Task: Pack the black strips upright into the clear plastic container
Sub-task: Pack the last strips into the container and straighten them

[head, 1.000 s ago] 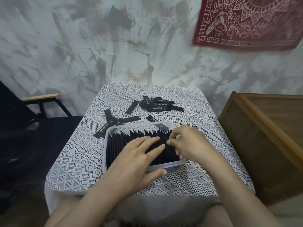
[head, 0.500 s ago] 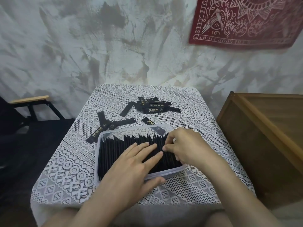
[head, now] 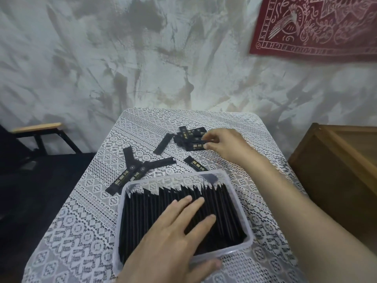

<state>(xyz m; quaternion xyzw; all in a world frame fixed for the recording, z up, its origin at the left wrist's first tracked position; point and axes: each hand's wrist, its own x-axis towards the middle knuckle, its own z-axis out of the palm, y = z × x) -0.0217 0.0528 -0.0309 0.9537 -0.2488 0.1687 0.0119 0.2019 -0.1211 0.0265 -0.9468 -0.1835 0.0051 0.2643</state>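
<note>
A clear plastic container (head: 247, 225) sits near the table's front edge, filled with black strips standing upright (head: 146, 209). My left hand (head: 173, 233) lies flat on those strips, fingers spread, thumb against the container's front wall. My right hand (head: 222, 142) is stretched to the far pile of loose black strips (head: 190, 137), its fingertips pinching one strip there. More loose strips lie flat on the cloth: a crossed group (head: 138, 170) left of the container and a single strip (head: 194, 165) just behind it.
The table wears a white lace cloth (head: 85, 211). A wooden crate (head: 336, 166) stands close at the right. A dark chair with a wooden armrest (head: 36, 127) is at the left. Behind the table is a mottled wall with a red cloth (head: 318, 27).
My right hand left the container and reached forward to the far pile of strips, closing its fingertips on one. My left hand stayed pressed on the packed strips.
</note>
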